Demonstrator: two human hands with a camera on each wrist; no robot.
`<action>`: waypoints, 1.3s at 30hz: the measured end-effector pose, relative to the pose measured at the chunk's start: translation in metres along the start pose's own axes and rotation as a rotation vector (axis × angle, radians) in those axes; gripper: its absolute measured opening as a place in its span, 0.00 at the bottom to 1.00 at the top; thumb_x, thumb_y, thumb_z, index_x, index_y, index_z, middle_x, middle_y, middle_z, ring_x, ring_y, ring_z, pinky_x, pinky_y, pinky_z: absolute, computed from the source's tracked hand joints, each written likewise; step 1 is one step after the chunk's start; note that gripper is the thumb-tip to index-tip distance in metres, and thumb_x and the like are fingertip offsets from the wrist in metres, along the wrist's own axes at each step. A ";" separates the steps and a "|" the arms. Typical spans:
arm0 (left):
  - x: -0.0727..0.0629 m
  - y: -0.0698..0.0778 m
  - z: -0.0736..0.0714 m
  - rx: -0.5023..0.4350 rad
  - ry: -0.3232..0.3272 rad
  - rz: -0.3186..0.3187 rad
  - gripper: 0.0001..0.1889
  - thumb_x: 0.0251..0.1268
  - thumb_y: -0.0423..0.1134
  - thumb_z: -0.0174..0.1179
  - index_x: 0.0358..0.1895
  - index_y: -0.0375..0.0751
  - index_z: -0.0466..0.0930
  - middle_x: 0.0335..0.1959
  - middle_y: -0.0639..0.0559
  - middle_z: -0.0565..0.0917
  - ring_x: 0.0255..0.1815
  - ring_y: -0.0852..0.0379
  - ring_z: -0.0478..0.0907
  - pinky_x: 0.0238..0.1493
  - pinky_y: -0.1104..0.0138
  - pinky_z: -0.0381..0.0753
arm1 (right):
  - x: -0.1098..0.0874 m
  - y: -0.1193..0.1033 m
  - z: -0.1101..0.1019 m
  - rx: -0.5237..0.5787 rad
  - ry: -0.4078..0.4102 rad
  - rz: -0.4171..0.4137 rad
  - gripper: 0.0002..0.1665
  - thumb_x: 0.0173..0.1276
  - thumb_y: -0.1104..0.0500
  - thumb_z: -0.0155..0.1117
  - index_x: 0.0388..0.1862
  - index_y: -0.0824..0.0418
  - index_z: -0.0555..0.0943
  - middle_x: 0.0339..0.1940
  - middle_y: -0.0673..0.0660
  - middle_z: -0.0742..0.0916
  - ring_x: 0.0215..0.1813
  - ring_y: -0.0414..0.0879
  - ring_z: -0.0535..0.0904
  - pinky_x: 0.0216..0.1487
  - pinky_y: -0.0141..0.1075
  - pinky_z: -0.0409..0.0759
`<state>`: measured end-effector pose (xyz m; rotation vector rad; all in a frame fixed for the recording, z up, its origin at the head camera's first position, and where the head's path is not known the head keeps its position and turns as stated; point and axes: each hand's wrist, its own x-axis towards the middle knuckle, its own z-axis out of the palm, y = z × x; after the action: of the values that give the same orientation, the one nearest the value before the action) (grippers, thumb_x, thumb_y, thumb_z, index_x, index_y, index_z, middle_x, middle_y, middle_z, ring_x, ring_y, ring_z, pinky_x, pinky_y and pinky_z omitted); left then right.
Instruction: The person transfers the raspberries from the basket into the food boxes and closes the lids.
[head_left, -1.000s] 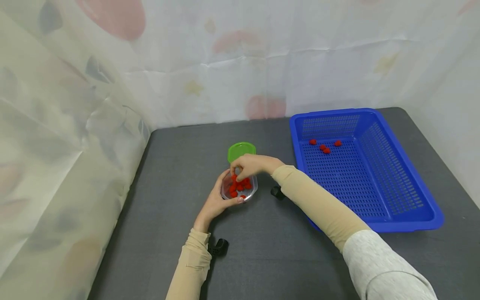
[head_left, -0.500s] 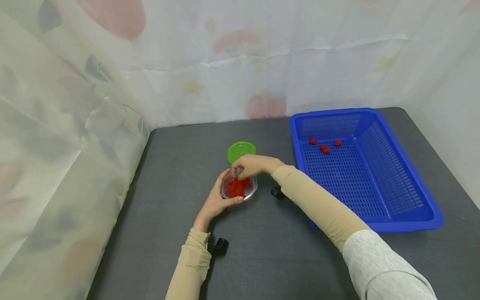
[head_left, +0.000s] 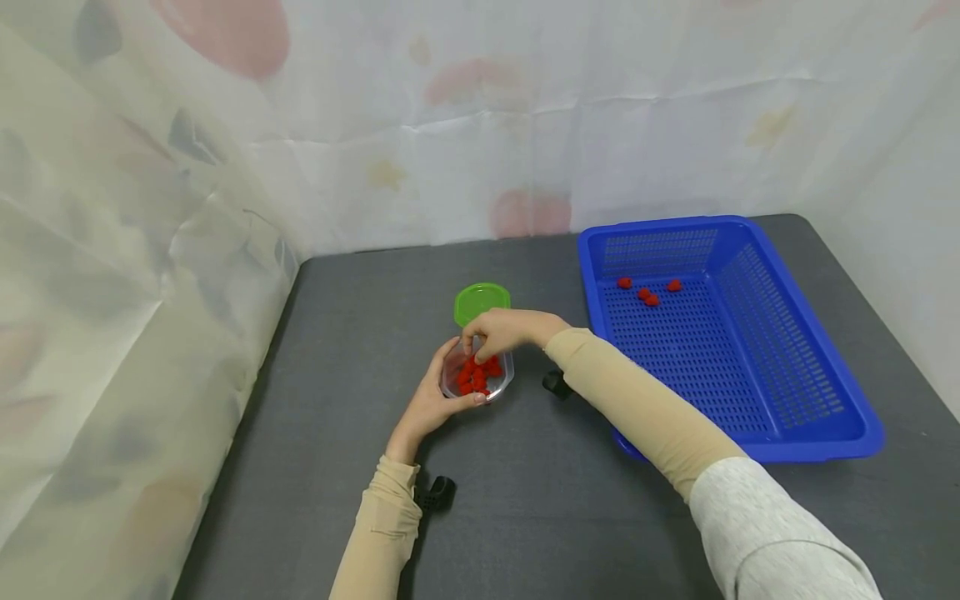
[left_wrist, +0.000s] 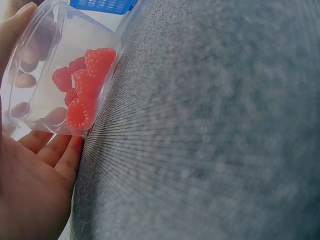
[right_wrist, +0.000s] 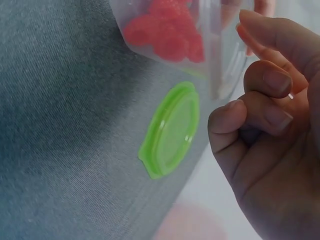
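Observation:
My left hand [head_left: 435, 400] grips a clear plastic container [head_left: 500, 384] from its left side, with the thumb at the near rim. Several red raspberries [head_left: 478, 373] lie inside; the left wrist view shows these raspberries [left_wrist: 87, 80] piled on the container's bottom through its wall. Over the opening hovers my right hand [head_left: 506, 329], its index finger reaching out and the other fingers bent. In the right wrist view, that hand [right_wrist: 280, 100] shows no raspberry between its fingertips. A green lid [head_left: 482, 302] lies on the table just behind the container.
To the right stands a blue perforated basket [head_left: 806, 350] with several raspberries [head_left: 648, 297] near its back left corner. The right forearm crosses in front of the basket's near left part. A printed curtain [head_left: 450, 167] hangs behind the grey table [head_left: 360, 333].
A raspberry near the right fingertips has dropped onto the others, and the pile has shifted a little. The right fingers have moved slightly; the left hand holds the container where it was.

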<state>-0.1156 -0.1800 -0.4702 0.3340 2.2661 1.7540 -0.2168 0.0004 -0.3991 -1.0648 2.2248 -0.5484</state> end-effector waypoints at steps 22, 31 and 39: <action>-0.001 0.002 0.002 0.037 0.036 0.001 0.50 0.49 0.33 0.69 0.73 0.42 0.46 0.68 0.39 0.64 0.69 0.41 0.61 0.70 0.48 0.57 | -0.068 0.012 -0.042 0.127 0.233 -0.054 0.12 0.64 0.52 0.62 0.46 0.50 0.80 0.17 0.48 0.71 0.20 0.41 0.64 0.28 0.33 0.68; -0.002 0.002 0.002 0.059 0.046 -0.011 0.50 0.48 0.34 0.70 0.73 0.45 0.47 0.69 0.39 0.64 0.70 0.43 0.61 0.71 0.49 0.56 | -0.102 0.040 -0.051 0.232 0.345 0.042 0.12 0.64 0.48 0.62 0.46 0.47 0.79 0.18 0.50 0.71 0.20 0.42 0.62 0.29 0.36 0.67; -0.001 0.003 0.003 0.030 0.044 -0.005 0.49 0.48 0.32 0.70 0.73 0.43 0.48 0.69 0.36 0.63 0.70 0.41 0.61 0.71 0.50 0.56 | -0.131 0.067 -0.054 0.237 0.461 0.174 0.15 0.64 0.44 0.61 0.48 0.45 0.79 0.21 0.51 0.71 0.19 0.42 0.60 0.30 0.38 0.69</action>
<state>-0.1134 -0.1770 -0.4681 0.2976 2.3235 1.7437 -0.2255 0.1499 -0.3542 -0.6617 2.5277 -1.0333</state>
